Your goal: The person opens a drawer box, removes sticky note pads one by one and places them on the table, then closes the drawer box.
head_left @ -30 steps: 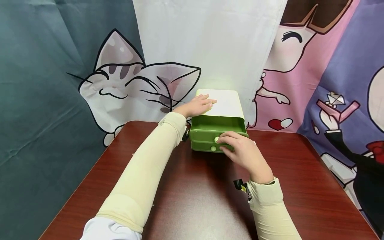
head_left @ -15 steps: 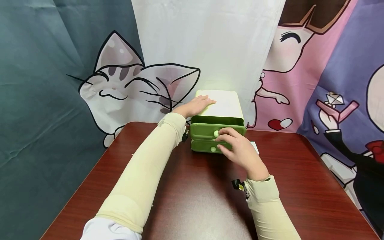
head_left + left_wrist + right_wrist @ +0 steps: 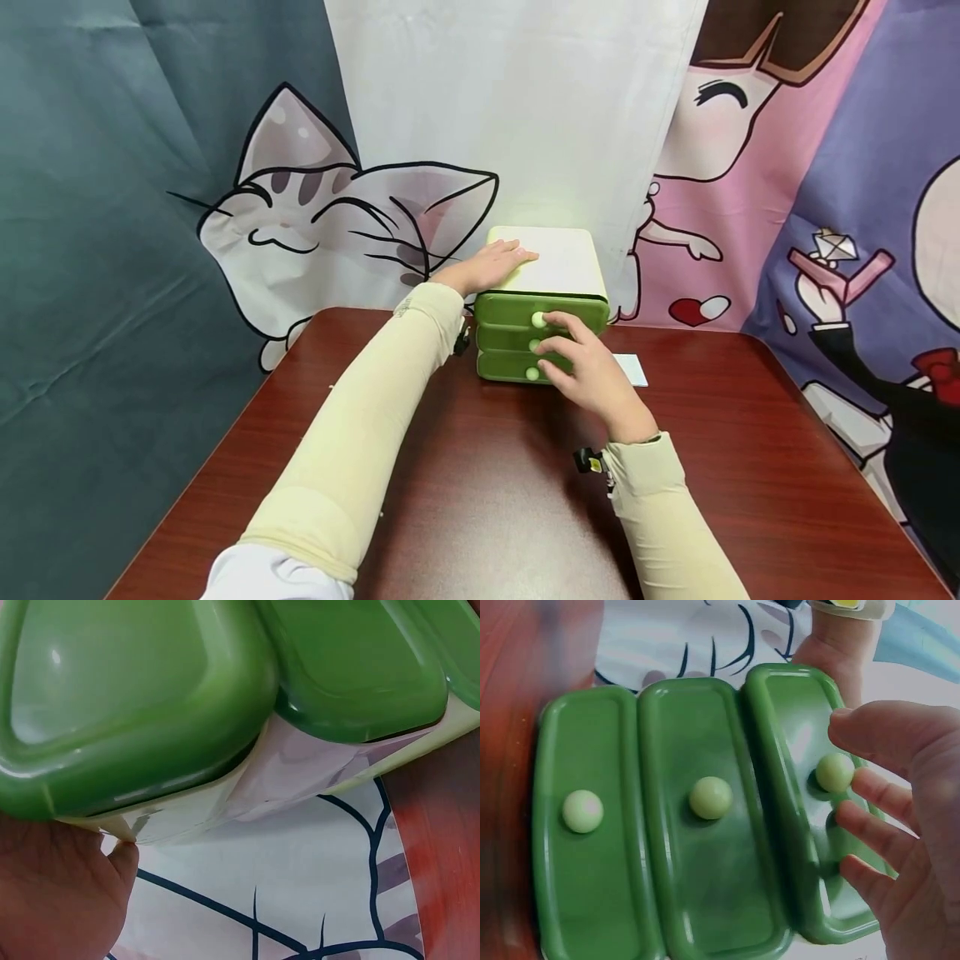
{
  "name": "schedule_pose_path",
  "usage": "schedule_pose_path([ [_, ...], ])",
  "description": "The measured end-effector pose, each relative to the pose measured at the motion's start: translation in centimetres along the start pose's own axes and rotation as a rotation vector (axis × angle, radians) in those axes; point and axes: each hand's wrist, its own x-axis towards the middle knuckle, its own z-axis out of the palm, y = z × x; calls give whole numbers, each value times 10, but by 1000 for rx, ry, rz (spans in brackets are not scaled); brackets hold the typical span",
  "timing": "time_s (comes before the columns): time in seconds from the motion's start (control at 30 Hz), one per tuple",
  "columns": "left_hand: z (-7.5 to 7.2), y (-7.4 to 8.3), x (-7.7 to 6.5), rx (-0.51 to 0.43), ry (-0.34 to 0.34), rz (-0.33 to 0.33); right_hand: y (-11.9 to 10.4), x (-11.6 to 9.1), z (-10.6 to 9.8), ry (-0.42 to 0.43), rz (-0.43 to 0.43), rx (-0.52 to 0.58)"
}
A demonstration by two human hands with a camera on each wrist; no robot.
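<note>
A small drawer cabinet (image 3: 561,260) with a white top and three green drawers stands at the back of the table. My left hand (image 3: 487,267) rests on the left part of its top, fingers extended. In front of the drawers is my right hand (image 3: 596,375), fingers loosely bent and spread. Its index finger touches or nearly touches the round pale knob (image 3: 835,772) of the top drawer (image 3: 795,712), which juts slightly past the middle drawer (image 3: 712,877) in the right wrist view. The bottom drawer (image 3: 585,885) looks pushed in. The right hand covers part of the drawer fronts.
The reddish-brown wooden table (image 3: 480,500) extends toward me. A white card or paper (image 3: 632,370) lies right of the cabinet. Behind the table hangs a cloth backdrop (image 3: 525,108) printed with cartoon figures, close to the cabinet's back.
The top drawer has slid from well pulled out to almost level with the others as my right hand moved forward against its front. The left hand has stayed on the cabinet top.
</note>
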Motion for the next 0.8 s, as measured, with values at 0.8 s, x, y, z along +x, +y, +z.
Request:
schedule_pose_path([
  [0.8, 11, 29, -5, 277, 97, -38, 14, -4, 16, 177, 69, -75],
])
